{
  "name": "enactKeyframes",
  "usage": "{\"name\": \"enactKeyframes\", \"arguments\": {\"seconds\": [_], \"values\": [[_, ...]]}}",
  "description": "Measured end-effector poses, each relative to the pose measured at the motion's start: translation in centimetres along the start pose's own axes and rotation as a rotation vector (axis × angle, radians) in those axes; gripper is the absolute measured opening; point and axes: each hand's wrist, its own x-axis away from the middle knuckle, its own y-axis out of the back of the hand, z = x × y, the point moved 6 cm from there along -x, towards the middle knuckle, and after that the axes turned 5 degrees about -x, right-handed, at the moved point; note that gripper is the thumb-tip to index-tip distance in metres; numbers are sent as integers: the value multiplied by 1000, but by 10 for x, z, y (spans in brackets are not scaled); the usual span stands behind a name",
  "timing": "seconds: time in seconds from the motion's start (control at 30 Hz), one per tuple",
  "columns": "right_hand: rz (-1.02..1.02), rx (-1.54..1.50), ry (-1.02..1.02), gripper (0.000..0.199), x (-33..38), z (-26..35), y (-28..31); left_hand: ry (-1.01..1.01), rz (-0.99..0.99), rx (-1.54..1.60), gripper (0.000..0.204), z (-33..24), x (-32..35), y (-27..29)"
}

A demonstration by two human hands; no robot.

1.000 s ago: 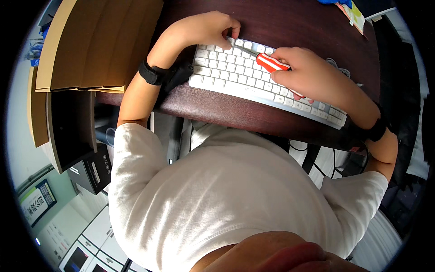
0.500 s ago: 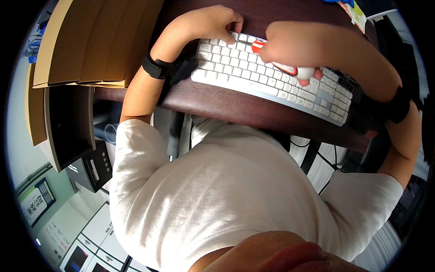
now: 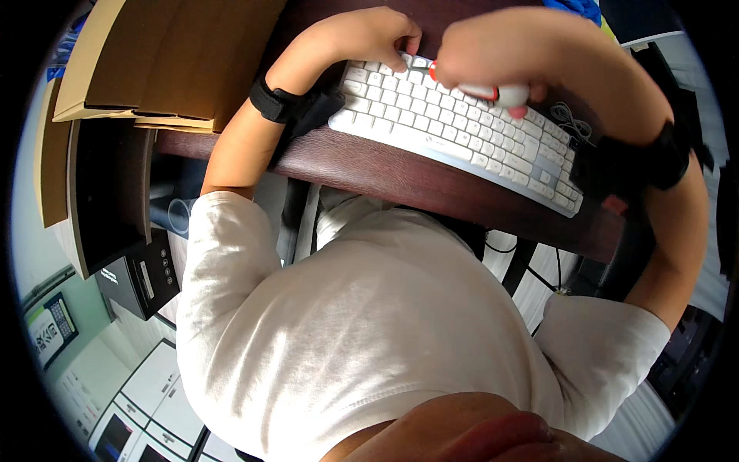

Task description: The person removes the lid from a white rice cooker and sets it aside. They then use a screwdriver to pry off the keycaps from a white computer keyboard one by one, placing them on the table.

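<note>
A white keyboard (image 3: 443, 127) lies slantwise on the dark brown desk. My left hand (image 3: 373, 37) rests at its far left edge, thumb on the top row of keys and curled fingers at the back edge, gripping it there. Above the upper middle keys is my right hand (image 3: 500, 58), slightly blurred and closed around a screwdriver (image 3: 511, 95) with a red and white handle. Its thin dark shaft points left toward the top-row keys near my left thumb. My right palm and fingers hide part of the handle, and the exact tip is hard to make out.
An open cardboard box (image 3: 177, 61) stands on the left of the desk (image 3: 346, 165). A coiled cable (image 3: 570, 122) lies behind the keyboard's right end. Something blue (image 3: 576, 9) sits at the far right edge. Below on the left are a shelf and a black box (image 3: 140, 276).
My right hand and the screwdriver have moved slightly up and left, and the handle lies flatter. The coiled cable shows more now. My left hand stays by the same keys.
</note>
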Motion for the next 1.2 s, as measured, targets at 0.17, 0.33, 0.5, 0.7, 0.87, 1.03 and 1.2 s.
{"name": "enactKeyframes", "arguments": {"seconds": [0.17, 0.33, 0.5, 0.7, 0.87, 1.03, 1.2], "values": [[68, -59, -241, 34, 55, 55, 34, 228, 79, 252, 24, 0, 15, 2], [61, -243, 133, 28, 23, 24, -13, 21, -8, 271, 32, -6, 6, 0], [128, -544, 70, 29, 25, -12, -45, 119, 60, 140, 27, -7, 5, 2], [87, -478, 177, 31, 25, -14, -59, 136, 63, 191, 26, 0, 7, 0], [22, -268, 83, 29, 33, 3, -15, 116, 37, 181, 24, 2, 8, -1], [-227, -323, 121, 27, 61, 9, 7, 130, 68, 205, 23, -3, 4, 0], [-474, 119, 452, 28, 67, -5, -3, 123, 70, 249, 22, 7, 7, -5]]}}
